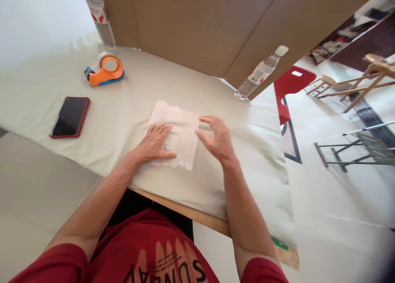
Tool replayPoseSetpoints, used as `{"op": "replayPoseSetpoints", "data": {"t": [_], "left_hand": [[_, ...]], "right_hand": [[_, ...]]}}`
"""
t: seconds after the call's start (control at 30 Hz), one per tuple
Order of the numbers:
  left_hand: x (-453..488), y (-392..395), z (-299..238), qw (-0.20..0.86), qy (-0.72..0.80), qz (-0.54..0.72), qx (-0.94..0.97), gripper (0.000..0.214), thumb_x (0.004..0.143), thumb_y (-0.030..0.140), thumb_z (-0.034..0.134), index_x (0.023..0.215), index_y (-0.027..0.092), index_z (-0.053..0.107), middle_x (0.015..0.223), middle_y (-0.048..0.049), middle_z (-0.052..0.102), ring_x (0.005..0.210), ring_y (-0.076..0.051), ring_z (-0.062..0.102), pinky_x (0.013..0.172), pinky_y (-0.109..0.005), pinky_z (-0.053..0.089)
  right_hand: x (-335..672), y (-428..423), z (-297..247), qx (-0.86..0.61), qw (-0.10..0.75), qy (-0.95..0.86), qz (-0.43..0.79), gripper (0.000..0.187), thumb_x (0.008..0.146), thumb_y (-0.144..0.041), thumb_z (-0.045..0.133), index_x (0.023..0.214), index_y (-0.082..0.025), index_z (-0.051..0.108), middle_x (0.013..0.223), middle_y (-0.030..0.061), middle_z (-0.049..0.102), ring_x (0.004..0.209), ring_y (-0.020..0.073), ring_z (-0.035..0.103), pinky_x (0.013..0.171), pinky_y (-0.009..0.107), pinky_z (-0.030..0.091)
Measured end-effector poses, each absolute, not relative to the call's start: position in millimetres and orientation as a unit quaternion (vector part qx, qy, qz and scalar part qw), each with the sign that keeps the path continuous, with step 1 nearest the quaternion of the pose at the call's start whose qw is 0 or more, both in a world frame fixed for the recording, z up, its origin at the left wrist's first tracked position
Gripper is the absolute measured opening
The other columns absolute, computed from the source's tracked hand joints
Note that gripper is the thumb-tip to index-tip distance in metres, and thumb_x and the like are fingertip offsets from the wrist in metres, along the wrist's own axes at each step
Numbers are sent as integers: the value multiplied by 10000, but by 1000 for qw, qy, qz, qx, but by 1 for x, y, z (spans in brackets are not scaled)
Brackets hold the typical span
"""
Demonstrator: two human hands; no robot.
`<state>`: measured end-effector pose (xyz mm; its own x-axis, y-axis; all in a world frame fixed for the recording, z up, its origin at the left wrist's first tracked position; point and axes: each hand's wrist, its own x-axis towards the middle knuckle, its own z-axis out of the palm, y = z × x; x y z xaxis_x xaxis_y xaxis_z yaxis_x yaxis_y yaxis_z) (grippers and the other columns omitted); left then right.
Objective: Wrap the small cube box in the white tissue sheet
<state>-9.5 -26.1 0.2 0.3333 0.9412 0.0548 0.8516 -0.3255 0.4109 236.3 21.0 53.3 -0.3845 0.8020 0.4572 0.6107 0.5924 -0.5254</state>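
Note:
A folded sheet of white bubble wrap (182, 124) lies flat in the middle of the cloth-covered table (123, 110). My left hand (156, 142) rests palm down on its near left part, fingers stretched out flat. My right hand (216, 138) hovers just right of the sheet's right edge, fingers loosely curled and apart, thumb pointing toward the sheet. Nothing shows in either hand.
An orange tape dispenser (105, 71) sits at the back left, a red-cased phone (70, 117) lies screen up at the left. Two plastic water bottles (100, 15) (262, 73) stand against a brown cardboard wall (200, 24). Folding chairs and floor lie to the right.

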Motion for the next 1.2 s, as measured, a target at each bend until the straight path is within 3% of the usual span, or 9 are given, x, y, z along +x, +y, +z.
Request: {"op": "replayPoseSetpoints", "data": {"t": [0.13, 0.3, 0.4, 0.57, 0.7, 0.8, 0.97, 1.1, 1.2], "left_hand": [[-10, -27, -1, 149, 554, 153, 804, 1052, 723, 629, 721, 1538, 112, 303, 1580, -218, 390, 1494, -407, 299, 1230, -554, 184], [-8, -26, -1, 152, 557, 139, 805, 1036, 726, 628, 716, 1540, 129, 315, 1592, -197, 384, 1515, -381, 274, 1251, -527, 150], [-10, -26, 3, 160, 561, 138, 800, 943, 772, 601, 684, 1527, 149, 345, 1592, -178, 394, 1513, -364, 287, 1252, -512, 170], [-16, -28, 28, 175, 546, 116, 811, 640, 891, 432, 556, 1447, 136, 447, 1495, -171, 514, 1402, -334, 461, 1167, -459, 358], [-4, -16, 44, 122, 493, 86, 857, 447, 931, 283, 452, 1355, 167, 531, 1481, -166, 522, 1387, -325, 474, 1158, -490, 352], [8, 7, 37, 108, 503, 66, 855, 462, 949, 253, 408, 1393, 163, 498, 1526, -166, 478, 1442, -301, 411, 1174, -483, 323], [-8, 36, 14, 93, 586, 60, 803, 543, 1000, 420, 380, 1472, 155, 437, 1627, -173, 336, 1521, -344, 263, 1215, -592, 163], [-22, 33, 15, 46, 643, 67, 761, 480, 991, 392, 388, 1380, 147, 527, 1542, -203, 440, 1469, -380, 338, 1170, -643, 222], [-15, 26, 19, 19, 613, 86, 785, 438, 964, 290, 401, 1348, 148, 554, 1524, -199, 459, 1471, -358, 344, 1187, -593, 242]], "right_hand": [[186, 14, 26, -357, 244, -889, 151, 522, 874, -246, 565, 1390, -173, 550, 1462, 140, 562, 1383, 273, 485, 1178, 493, 381], [188, 17, -6, -466, 156, -863, 118, 484, 955, -256, 465, 1400, -80, 533, 1506, 200, 511, 1429, 307, 433, 1180, 507, 347], [195, 17, -10, -493, 152, -851, 99, 511, 984, -335, 463, 1417, -68, 510, 1530, 211, 482, 1444, 323, 411, 1177, 512, 336], [194, 14, -9, -509, 157, -842, 86, 491, 1004, -365, 426, 1401, -93, 522, 1525, 205, 487, 1438, 327, 414, 1157, 500, 345], [192, 13, -10, -502, 164, -845, 80, 488, 997, -366, 435, 1404, -109, 511, 1525, 208, 482, 1438, 338, 400, 1145, 517, 345], [191, 13, -10, -512, 173, -838, 79, 493, 988, -367, 455, 1410, -116, 503, 1531, 209, 476, 1435, 351, 402, 1144, 526, 342], [188, 10, -6, -534, 156, -828, 77, 538, 987, -368, 468, 1427, -58, 477, 1535, 229, 462, 1443, 362, 381, 1156, 511, 325], [187, 8, -2, -537, 143, -828, 82, 540, 993, -368, 468, 1430, -51, 473, 1543, 228, 451, 1452, 365, 367, 1157, 511, 318], [186, 9, -3, -534, 155, -827, 82, 532, 990, -373, 470, 1423, -65, 482, 1531, 232, 465, 1439, 378, 379, 1144, 530, 326]]}}
